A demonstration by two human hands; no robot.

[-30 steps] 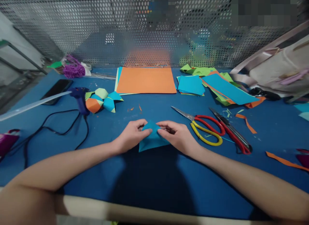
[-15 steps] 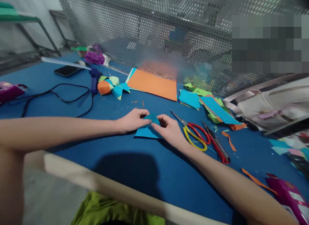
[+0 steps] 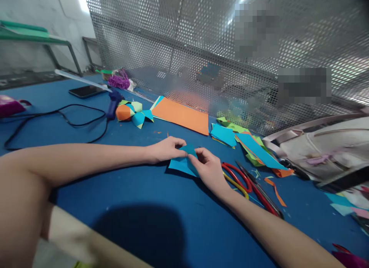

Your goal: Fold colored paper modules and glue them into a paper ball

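Observation:
A small piece of blue paper (image 3: 183, 166) with a folded top is held between both hands, just above the blue table. My left hand (image 3: 167, 149) pinches its upper left part, thumb on the front. My right hand (image 3: 210, 169) grips the upper right side, the thumb near the middle and the fingers curled behind. The two thumb tips nearly meet. Right of my right hand lie scissors (image 3: 236, 179) with red and yellow handles, their blades hidden by the hand. Beside them is a red and black cutter (image 3: 263, 197).
Behind the hands are orange sheets (image 3: 181, 114), a blue paper stack (image 3: 224, 135) and a folded paper shape (image 3: 134, 112). A glue gun (image 3: 113, 103) with its cable and a phone (image 3: 87, 91) lie left. A pale bag (image 3: 325, 145) stands right, before a perforated metal panel (image 3: 144, 49).
The view has tilted and shifted, so the hands and paper appear slightly lower and further right. Both hands still hold the blue paper, and the right hand now covers the scissor blades.

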